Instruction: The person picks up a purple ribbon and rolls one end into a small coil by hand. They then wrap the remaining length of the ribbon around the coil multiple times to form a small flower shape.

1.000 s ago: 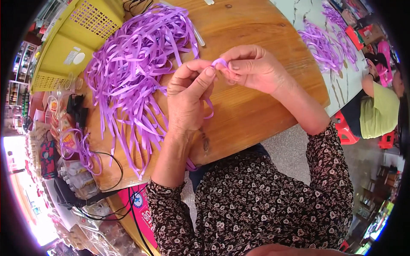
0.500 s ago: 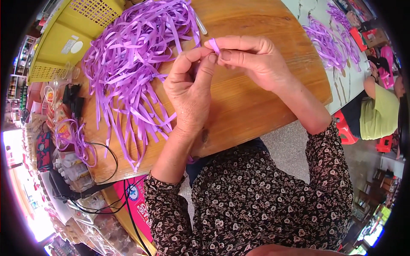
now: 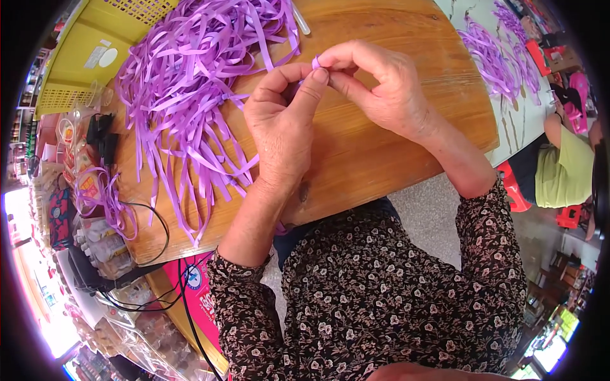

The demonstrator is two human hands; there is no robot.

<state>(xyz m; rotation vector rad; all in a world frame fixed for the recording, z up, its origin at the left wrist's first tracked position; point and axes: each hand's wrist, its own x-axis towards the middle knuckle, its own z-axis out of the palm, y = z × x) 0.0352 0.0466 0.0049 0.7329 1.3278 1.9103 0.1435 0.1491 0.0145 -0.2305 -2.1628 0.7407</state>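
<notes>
Together, the left hand [image 3: 283, 127] and right hand [image 3: 391, 89] pinch a small purple ribbon loop [image 3: 316, 62] between their fingers [image 3: 348, 53] above the wooden bench [image 3: 368, 159]; a tangled purple ribbon pile [image 3: 197, 63] lies beside them, leftward.

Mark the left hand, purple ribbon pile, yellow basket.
Left hand [image 3: 281, 126], head view: near the thumb's base.
Purple ribbon pile [image 3: 194, 63], head view: middle of the heap.
Yellow basket [image 3: 95, 33], head view: solid panel.

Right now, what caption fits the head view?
Left hand and right hand hold purple ribbon above a wooden table.
</notes>
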